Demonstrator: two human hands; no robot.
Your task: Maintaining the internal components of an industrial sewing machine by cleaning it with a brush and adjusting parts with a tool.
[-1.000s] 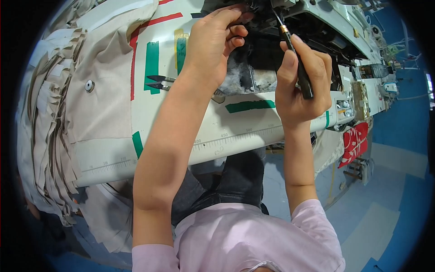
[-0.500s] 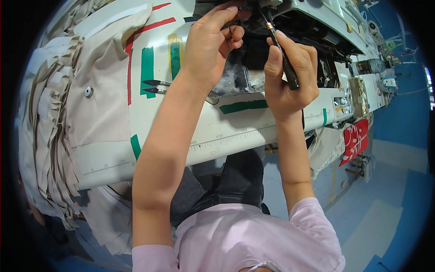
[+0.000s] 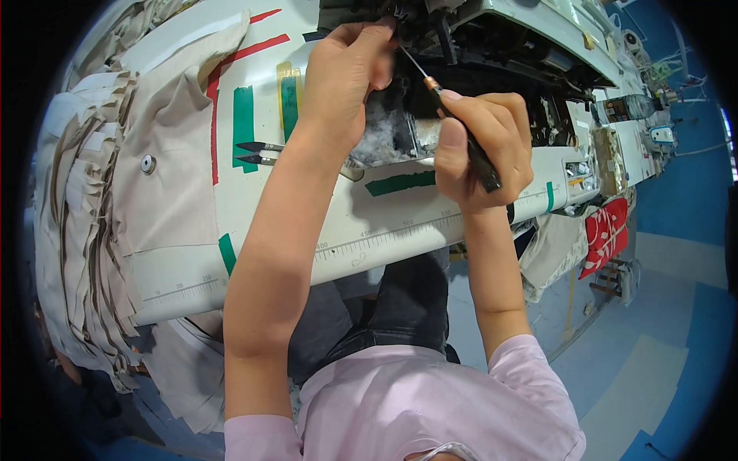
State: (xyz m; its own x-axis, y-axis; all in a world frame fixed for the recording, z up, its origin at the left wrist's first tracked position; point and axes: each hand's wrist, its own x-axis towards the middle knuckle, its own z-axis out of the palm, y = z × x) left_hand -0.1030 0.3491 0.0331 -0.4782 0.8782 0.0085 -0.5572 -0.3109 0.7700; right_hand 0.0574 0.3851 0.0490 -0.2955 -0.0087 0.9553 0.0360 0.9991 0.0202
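Observation:
My right hand [image 3: 486,150] grips a screwdriver [image 3: 478,157] by its black handle. Its thin metal shaft, with a copper-coloured collar, points up and left into the opened sewing machine [image 3: 530,46]. My left hand [image 3: 342,81] reaches to the machine's dark inner parts, thumb and fingers pinched together near the tool's tip. Whatever they pinch is too small or hidden to make out. Grey lint [image 3: 384,134] coats the exposed cavity below my hands. A pair of thread snips [image 3: 261,152] lies on the table, just left of my left forearm.
Beige fabric with a round metal bobbin [image 3: 147,164] on it covers the table's left side, beside a stack of cut pieces [image 3: 84,207]. Green tape [image 3: 400,184] and a ruler scale mark the white table edge. A plastic bottle [image 3: 626,110] lies at the right.
The screwdriver and my right hand have shifted down and slightly left, baring more of the shaft. My left hand has moved a little left, still pinched at the machine.

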